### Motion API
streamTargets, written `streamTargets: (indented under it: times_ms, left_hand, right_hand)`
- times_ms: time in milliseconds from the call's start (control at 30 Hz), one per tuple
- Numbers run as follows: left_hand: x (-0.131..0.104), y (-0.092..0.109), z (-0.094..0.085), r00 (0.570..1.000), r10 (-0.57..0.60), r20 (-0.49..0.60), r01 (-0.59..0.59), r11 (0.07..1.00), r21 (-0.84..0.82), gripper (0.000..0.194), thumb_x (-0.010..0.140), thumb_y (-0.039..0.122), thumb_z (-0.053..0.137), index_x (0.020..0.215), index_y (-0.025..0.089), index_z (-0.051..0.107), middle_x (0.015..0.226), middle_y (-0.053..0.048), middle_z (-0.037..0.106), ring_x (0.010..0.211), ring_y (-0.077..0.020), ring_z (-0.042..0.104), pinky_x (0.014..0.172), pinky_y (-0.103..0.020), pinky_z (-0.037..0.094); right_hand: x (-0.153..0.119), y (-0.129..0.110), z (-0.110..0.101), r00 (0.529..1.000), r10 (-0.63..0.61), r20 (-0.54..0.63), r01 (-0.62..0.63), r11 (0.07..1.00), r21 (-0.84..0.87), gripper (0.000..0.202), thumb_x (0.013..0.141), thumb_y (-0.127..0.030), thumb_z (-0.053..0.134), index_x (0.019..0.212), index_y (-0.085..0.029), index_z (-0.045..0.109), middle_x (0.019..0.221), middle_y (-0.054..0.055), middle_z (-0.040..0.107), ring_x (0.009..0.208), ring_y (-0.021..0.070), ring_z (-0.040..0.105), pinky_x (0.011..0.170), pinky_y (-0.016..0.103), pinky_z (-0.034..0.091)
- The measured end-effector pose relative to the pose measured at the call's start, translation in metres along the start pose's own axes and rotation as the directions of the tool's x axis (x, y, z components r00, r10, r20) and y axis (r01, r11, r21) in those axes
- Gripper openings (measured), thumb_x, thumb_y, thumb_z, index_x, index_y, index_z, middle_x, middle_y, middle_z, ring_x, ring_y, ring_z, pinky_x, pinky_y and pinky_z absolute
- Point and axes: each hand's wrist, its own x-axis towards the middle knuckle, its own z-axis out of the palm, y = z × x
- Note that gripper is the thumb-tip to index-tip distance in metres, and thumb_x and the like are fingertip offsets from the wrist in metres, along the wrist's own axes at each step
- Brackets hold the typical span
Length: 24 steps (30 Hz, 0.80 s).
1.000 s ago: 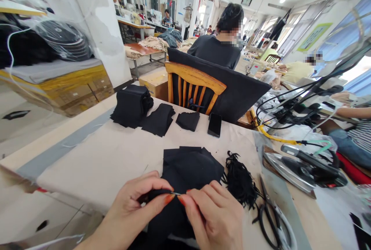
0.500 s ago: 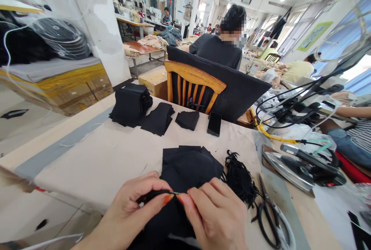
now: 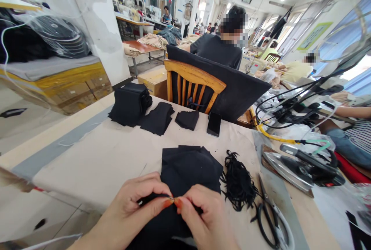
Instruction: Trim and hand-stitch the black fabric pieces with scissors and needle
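My left hand is closed in a pinch on the edge of a black fabric piece, which hangs down toward the table's near edge. Thumb and fingertips of my right hand are pressed together on the same edge, touching the left fingertips. A tiny thin bit shows between the nails, too small to name. Just beyond both hands lies a fanned stack of black fabric pieces. Right of it is a heap of narrow black strips, with scissors alongside, blades pointing away.
An iron rests on a board at the right, under hanging cables. Along the far edge are a tall black fabric stack, smaller piles and a phone. A wooden chair stands beyond; a person sits past it.
My right hand has drawn its fingers in and shifted slightly lower, its knuckles now less raised over the fabric. The left hand has kept its pinch nearly in place.
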Motion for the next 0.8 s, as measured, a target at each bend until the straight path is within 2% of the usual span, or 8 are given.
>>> streamTargets:
  times_ms: [100,200,300,400,533,633,700,800]
  left_hand:
    - [0.001,0.0,0.001,0.999,0.031,-0.011,-0.03,0.999,0.029,0.027,0.087,0.024,0.052,0.067,0.022,0.07,0.063,0.001,0.059,0.06,-0.0142,0.058,0.056,-0.023,0.042]
    - [-0.001,-0.002,0.003,0.998,0.052,-0.044,-0.05,0.997,0.056,0.03,0.088,0.026,0.049,0.066,0.021,0.069,0.063,0.0,0.059,0.061,-0.0149,0.058,0.056,-0.023,0.044]
    - [-0.004,-0.004,0.005,0.997,0.056,-0.056,-0.054,0.998,0.039,0.028,0.09,0.027,0.049,0.073,0.022,0.07,0.066,0.0,0.061,0.062,-0.0149,0.06,0.057,-0.023,0.045]
    - [-0.005,-0.004,0.004,0.995,0.068,-0.071,-0.068,0.998,0.009,0.024,0.089,0.026,0.051,0.076,0.023,0.07,0.065,0.002,0.061,0.06,-0.0136,0.06,0.057,-0.022,0.044]
    - [-0.004,0.0,-0.001,0.997,0.057,-0.053,-0.055,0.998,0.039,0.024,0.089,0.023,0.051,0.075,0.024,0.071,0.063,0.002,0.059,0.058,-0.0133,0.057,0.054,-0.021,0.043]
    - [-0.004,-0.001,-0.001,0.996,0.09,-0.03,-0.089,0.996,0.033,0.026,0.089,0.022,0.049,0.074,0.024,0.071,0.064,0.002,0.061,0.058,-0.0131,0.059,0.054,-0.02,0.044]
    - [-0.006,-0.005,0.003,0.988,0.144,-0.061,-0.144,0.99,0.011,0.026,0.089,0.021,0.05,0.073,0.025,0.07,0.063,0.002,0.062,0.058,-0.0125,0.06,0.054,-0.02,0.044]
    - [-0.01,-0.014,0.014,0.957,0.202,-0.207,-0.204,0.979,0.012,0.024,0.088,0.02,0.05,0.079,0.027,0.071,0.06,0.003,0.059,0.054,-0.0118,0.059,0.053,-0.02,0.043]
  right_hand:
    - [-0.011,0.012,0.025,0.932,0.303,0.201,-0.362,0.82,0.444,0.055,0.092,-0.057,0.044,0.056,-0.017,0.06,0.04,-0.004,0.043,0.037,0.007,0.038,0.04,0.019,0.029]
    - [-0.019,0.018,0.041,0.895,0.375,0.241,-0.441,0.668,0.599,0.06,0.086,-0.067,0.044,0.058,-0.016,0.061,0.038,-0.006,0.039,0.034,0.006,0.033,0.037,0.018,0.027]
    - [-0.018,0.016,0.039,0.93,0.328,0.164,-0.363,0.761,0.538,0.055,0.091,-0.059,0.043,0.061,-0.016,0.061,0.041,-0.005,0.043,0.036,0.0068,0.036,0.039,0.018,0.029]
    - [-0.012,0.008,0.023,0.989,0.126,-0.077,-0.103,0.96,0.26,0.044,0.096,-0.04,0.043,0.063,-0.017,0.061,0.05,-0.001,0.05,0.047,0.0094,0.045,0.047,0.021,0.033]
    - [-0.006,0.001,0.009,0.943,-0.241,-0.231,0.19,0.956,-0.222,0.036,0.094,-0.022,0.044,0.061,-0.017,0.059,0.054,0.002,0.053,0.053,0.0126,0.045,0.053,0.027,0.03]
    - [-0.01,0.003,0.022,0.974,-0.043,-0.223,0.05,0.998,0.026,0.042,0.096,-0.033,0.042,0.061,-0.018,0.06,0.052,0.001,0.053,0.05,0.0119,0.045,0.049,0.025,0.03]
    - [-0.015,0.006,0.039,0.965,0.258,-0.055,-0.211,0.88,0.424,0.049,0.093,-0.05,0.044,0.057,-0.019,0.058,0.043,-0.002,0.046,0.04,0.0092,0.039,0.041,0.022,0.027]
    - [-0.019,0.011,0.06,0.869,0.458,0.187,-0.416,0.472,0.778,0.057,0.074,-0.071,0.056,0.049,-0.02,0.055,0.034,-0.006,0.035,0.031,0.0057,0.027,0.035,0.021,0.021]
